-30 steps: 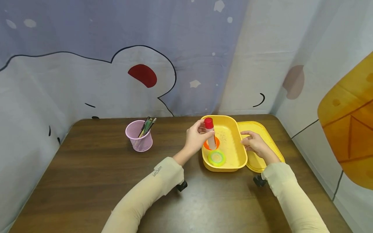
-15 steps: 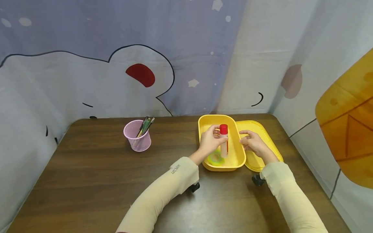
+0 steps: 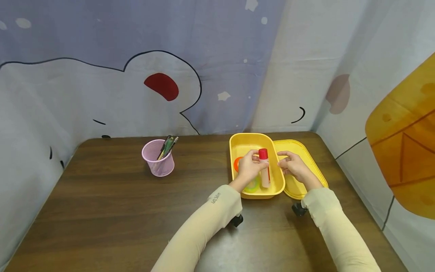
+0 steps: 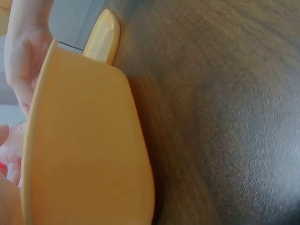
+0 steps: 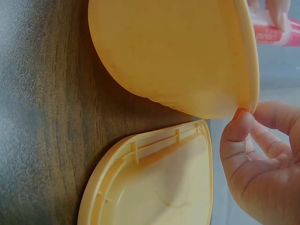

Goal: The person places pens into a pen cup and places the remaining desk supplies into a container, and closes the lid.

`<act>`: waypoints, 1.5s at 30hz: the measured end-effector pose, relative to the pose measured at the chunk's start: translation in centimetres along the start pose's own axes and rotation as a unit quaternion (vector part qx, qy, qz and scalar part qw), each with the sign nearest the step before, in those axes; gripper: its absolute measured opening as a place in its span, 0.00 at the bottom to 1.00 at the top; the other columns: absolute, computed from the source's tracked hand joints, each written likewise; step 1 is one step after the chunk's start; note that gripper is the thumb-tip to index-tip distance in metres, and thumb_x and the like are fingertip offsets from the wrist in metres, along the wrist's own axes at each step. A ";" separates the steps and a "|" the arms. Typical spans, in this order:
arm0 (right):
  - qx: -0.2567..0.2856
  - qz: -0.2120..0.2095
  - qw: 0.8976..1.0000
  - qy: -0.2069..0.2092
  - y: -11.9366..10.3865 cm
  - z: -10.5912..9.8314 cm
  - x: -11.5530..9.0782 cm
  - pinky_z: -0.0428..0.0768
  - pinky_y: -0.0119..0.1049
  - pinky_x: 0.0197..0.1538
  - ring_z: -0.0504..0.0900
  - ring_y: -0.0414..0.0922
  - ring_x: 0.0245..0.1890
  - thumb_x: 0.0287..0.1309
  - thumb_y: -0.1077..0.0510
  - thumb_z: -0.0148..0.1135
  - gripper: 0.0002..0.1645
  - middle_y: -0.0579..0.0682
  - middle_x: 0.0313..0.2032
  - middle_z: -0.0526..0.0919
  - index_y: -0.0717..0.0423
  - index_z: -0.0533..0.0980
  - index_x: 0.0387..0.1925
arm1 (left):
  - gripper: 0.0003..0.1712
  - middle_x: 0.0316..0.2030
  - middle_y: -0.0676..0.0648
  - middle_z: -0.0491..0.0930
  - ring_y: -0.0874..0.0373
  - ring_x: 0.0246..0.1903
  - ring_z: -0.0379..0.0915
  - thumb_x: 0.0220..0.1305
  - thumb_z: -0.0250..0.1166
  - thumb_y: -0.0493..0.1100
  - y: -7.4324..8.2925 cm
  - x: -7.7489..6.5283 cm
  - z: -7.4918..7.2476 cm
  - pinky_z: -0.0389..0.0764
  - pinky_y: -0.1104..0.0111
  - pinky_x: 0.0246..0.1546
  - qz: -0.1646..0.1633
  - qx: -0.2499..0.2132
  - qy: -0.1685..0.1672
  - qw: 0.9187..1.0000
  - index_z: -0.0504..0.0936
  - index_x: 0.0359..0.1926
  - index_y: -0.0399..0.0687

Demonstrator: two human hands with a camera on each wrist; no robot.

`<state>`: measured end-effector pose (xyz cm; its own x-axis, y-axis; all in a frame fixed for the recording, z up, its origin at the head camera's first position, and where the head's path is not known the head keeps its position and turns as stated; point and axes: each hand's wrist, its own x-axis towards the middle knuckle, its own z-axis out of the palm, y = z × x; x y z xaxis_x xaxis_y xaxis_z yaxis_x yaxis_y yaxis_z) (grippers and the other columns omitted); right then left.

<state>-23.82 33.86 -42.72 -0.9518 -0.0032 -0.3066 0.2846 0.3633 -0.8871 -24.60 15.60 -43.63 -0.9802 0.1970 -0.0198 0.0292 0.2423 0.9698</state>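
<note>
My left hand [image 3: 248, 170] is over the yellow plastic box [image 3: 282, 185] and grips a pale liquid glue bottle [image 3: 264, 176] with a red cap, held upright inside it. An orange ring [image 3: 236, 163] and a green ring [image 3: 252, 186] lie on the box floor, both partly covered by that hand. On the box's right side my right hand [image 3: 293, 167] pinches the rim between thumb and fingers, plain in the right wrist view. The left wrist view shows mostly the box's outer wall [image 4: 93, 140], which hides much of the left hand.
A yellow lid [image 3: 306, 160] lies on the wooden table [image 3: 119, 211], partly under the box's right side. To the left stands a pink mesh cup [image 3: 163, 168] with several pens [image 3: 168, 146]. A printed curtain [image 3: 231, 56] hangs behind the table.
My left hand has carried the glue bottle rightward and lower within the box, from above the orange ring towards the right wall. The right hand keeps its place at the rim.
</note>
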 end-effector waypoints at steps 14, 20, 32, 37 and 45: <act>0.019 -0.003 1.000 -0.008 -2.3 0.7 -2.0 0.72 0.27 0.26 0.67 0.37 0.21 0.54 0.69 0.47 0.31 0.46 0.24 0.69 0.69 0.52 0.61 | 0.28 0.33 0.46 0.78 0.59 0.30 0.76 0.44 0.69 0.42 -1.1 0.2 0.8 0.77 0.74 0.30 0.005 0.013 -0.008 1.000 0.72 0.49 0.45; 0.022 -0.005 1.000 -0.008 -2.2 0.7 -2.0 0.73 0.27 0.26 0.67 0.37 0.20 0.54 0.70 0.47 0.31 0.46 0.23 0.69 0.70 0.52 0.60 | 0.29 0.35 0.45 0.78 0.58 0.32 0.76 0.48 0.67 0.41 -1.1 0.1 1.3 0.77 0.73 0.31 0.012 0.026 -0.027 0.999 0.70 0.53 0.46; 0.022 -0.006 1.000 -0.005 -0.1 0.1 -0.3 0.73 0.28 0.25 0.67 0.37 0.19 0.55 0.68 0.49 0.31 0.44 0.23 0.70 0.66 0.53 0.61 | 0.35 0.39 0.45 0.76 0.58 0.34 0.74 0.50 0.65 0.38 -1.0 0.0 2.2 0.77 0.72 0.31 -0.003 0.049 -0.046 0.998 0.63 0.60 0.48; 0.022 -0.010 1.000 -0.002 -0.1 0.1 -0.3 0.73 0.27 0.25 0.67 0.36 0.19 0.55 0.68 0.49 0.30 0.44 0.22 0.69 0.66 0.55 0.60 | 0.36 0.38 0.44 0.78 0.57 0.33 0.75 0.49 0.66 0.39 -1.3 0.1 2.3 0.77 0.71 0.32 -0.015 0.066 -0.052 0.996 0.62 0.60 0.47; 0.025 -0.010 1.000 -0.002 -0.1 0.0 -0.3 0.73 0.27 0.25 0.67 0.36 0.19 0.54 0.68 0.49 0.31 0.44 0.23 0.70 0.66 0.55 0.60 | 0.36 0.38 0.44 0.78 0.58 0.33 0.75 0.50 0.66 0.42 -1.8 0.4 2.4 0.78 0.70 0.33 -0.047 0.083 -0.060 0.994 0.62 0.60 0.47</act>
<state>-23.60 33.80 -42.57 -0.9568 -0.0130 -0.2906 0.2717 0.3164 -0.9089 -24.54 17.52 -45.95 -0.9497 0.2764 -0.1471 -0.0196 0.4163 0.9090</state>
